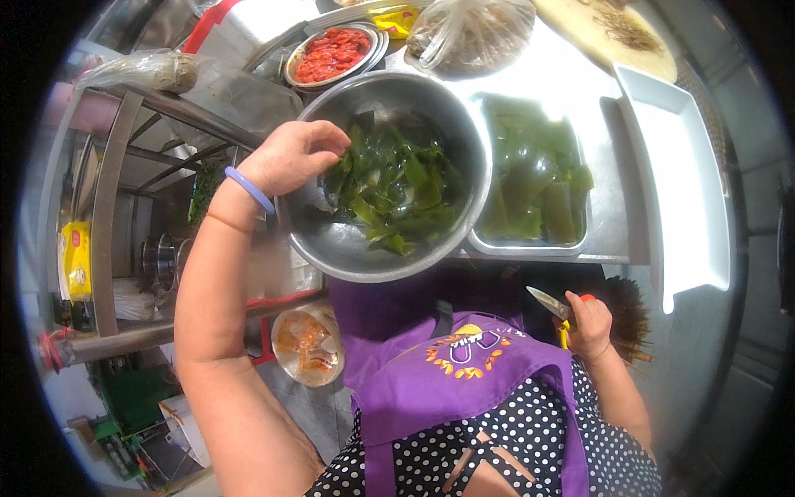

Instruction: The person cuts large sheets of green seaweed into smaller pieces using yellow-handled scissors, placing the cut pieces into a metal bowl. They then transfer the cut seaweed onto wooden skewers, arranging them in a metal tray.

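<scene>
A large stainless steel bowl (304, 255) stands before me with cut pieces of green kelp (404, 186) in it. Over the bowl's left side, my left hand (304, 152) has its fingers bent and thumb close to them, at the edge of the kelp. Whether a piece is pinched there is hidden. My right hand (590, 326) is shut on a pair of scissors (549, 302) with yellow and red on the handles, held low beside my apron, the blade pointing up and left. Right of the bowl, a metal tray (528, 248) holds larger kelp sheets (534, 180) in liquid.
A white plastic tray (680, 186) stands at the right. Behind the bowl are a dish of red food (332, 54), a tied plastic bag (472, 34) and a round board (612, 37). A metal rack (118, 205) stands left; a round tub (307, 348) sits below.
</scene>
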`<action>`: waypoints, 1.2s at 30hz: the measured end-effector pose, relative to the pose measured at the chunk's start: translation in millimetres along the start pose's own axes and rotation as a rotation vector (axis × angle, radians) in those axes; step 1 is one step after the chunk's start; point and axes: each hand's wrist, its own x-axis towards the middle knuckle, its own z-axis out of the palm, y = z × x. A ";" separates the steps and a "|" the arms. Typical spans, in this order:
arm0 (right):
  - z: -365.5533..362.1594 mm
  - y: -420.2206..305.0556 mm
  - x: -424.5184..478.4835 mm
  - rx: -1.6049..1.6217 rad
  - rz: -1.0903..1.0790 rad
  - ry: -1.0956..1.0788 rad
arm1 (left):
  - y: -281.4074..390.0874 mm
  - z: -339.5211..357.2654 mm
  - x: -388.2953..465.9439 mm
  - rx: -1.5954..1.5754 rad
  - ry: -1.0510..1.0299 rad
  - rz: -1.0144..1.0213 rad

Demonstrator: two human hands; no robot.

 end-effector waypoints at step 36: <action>10.6 3.3 -5.4 -0.055 0.044 0.025 | 30.2 4.5 -6.4 0.654 -0.072 0.077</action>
